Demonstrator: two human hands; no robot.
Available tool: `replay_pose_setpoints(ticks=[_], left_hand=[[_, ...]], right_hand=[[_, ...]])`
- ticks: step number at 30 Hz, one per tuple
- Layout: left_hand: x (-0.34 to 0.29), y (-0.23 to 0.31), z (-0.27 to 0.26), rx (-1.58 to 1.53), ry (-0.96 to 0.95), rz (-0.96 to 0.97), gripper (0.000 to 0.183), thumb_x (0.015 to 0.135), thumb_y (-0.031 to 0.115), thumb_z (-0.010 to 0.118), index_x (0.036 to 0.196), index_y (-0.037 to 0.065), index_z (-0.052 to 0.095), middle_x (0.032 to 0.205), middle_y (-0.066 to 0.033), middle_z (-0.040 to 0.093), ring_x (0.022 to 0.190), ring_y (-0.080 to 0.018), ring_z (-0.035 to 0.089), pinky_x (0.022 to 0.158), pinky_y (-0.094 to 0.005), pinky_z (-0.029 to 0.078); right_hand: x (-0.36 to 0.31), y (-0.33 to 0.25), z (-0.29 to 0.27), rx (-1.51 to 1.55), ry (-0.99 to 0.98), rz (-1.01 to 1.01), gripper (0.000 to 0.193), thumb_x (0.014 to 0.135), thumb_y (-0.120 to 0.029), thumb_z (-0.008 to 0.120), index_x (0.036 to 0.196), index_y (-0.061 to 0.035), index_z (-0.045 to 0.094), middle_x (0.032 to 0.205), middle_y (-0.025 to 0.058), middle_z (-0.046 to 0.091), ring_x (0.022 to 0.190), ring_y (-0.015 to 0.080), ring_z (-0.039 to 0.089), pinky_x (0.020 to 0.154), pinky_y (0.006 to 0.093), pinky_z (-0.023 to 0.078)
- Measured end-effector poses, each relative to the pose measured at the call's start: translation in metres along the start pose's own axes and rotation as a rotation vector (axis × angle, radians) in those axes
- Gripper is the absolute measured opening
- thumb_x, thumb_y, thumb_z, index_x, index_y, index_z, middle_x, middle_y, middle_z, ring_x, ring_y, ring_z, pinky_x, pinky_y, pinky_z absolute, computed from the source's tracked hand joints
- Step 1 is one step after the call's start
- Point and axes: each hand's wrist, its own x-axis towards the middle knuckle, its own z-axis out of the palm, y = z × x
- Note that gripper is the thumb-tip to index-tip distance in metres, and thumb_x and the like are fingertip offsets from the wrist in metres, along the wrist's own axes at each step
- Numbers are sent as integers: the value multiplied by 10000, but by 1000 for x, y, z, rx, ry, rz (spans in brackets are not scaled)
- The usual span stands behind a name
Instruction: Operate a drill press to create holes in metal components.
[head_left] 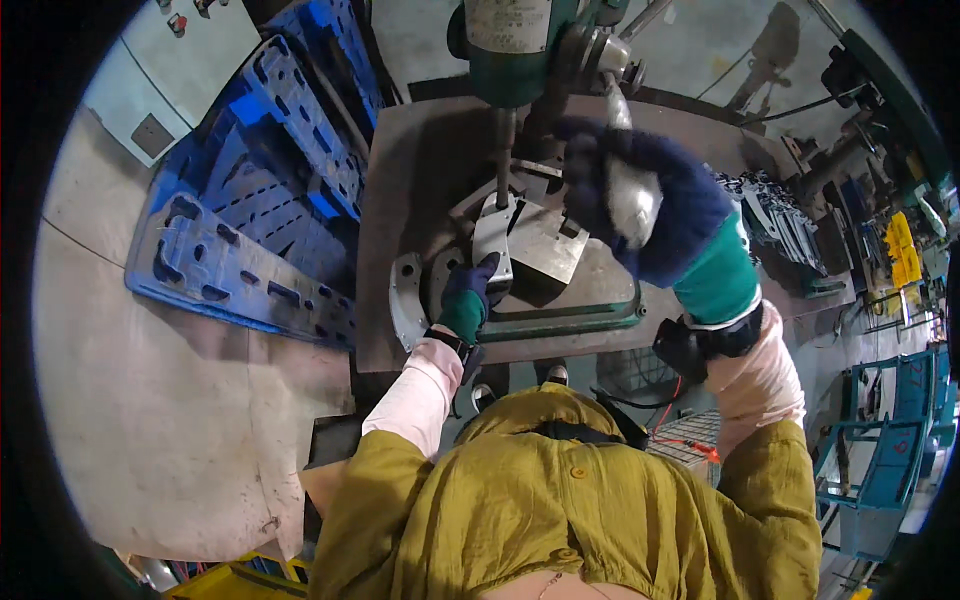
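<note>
Here, I see my left hand (470, 290), in a dark blue glove with a green cuff, reaching up onto the round green machine table (600, 318) of a drill press (520, 50). Its fingers are curled against the lower end of a small pale metal plate (494, 238), pinning it upright just beside a steel block (545, 245) near the table's middle. The drill spindle (503, 160) stands directly over the plate's top end.

My right hand (625, 190), gloved the same way, is wrapped tightly around the shiny feed lever (628, 195), fingers fully closed on it. This raised forearm blocks my view of the table's right part and back edge.

A curved grey metal bracket (405, 300) lies on the rusty steel bench plate (400, 170), just beside the round table's left edge. A blue plastic pallet (250, 210) leans past the bench's left edge on the concrete floor (160, 430). Past the right edge, a heap of similar metal parts (780, 225) lies near a green trolley frame (880, 450). My olive jacket (560, 500) hides the bench's near edge.
</note>
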Motion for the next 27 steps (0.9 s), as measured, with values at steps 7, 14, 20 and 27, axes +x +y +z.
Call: replay_pose_setpoints(ticks=[7, 14, 20, 27], left_hand=[[0, 2, 3, 86, 87, -5, 465, 807, 352, 771, 1088, 14, 621, 984, -120, 667, 807, -255, 679, 646, -375, 597], [44, -27, -32, 383, 142, 88, 536, 796, 469, 747, 1007, -15, 660, 901, -145, 694, 774, -236, 703, 635, -346, 574], [21, -12, -13, 962, 60, 163, 411, 810, 409, 733, 1090, 111, 692, 1050, -170, 687, 917, -352, 669, 848, -410, 533], [53, -31, -30, 662, 246, 131, 437, 800, 332, 776, 1101, 31, 677, 984, -106, 701, 848, -241, 661, 739, -369, 562]], right_hand=[[31, 31, -75, -1403, -26, -607, 148, 847, -46, 607, 980, -17, 664, 812, 100, 685, 718, 220, 689, 663, 331, 558], [62, 47, -86, -906, 548, -389, 184, 832, -150, 643, 957, -19, 672, 710, 59, 649, 585, 169, 614, 533, 316, 500], [72, 42, -124, -1181, 805, -535, 267, 778, -213, 680, 989, -49, 693, 774, 124, 694, 660, 233, 674, 610, 367, 531], [90, 41, -125, -1584, 913, -840, 271, 779, -211, 664, 1016, -85, 698, 874, 196, 686, 814, 369, 671, 726, 431, 529]])
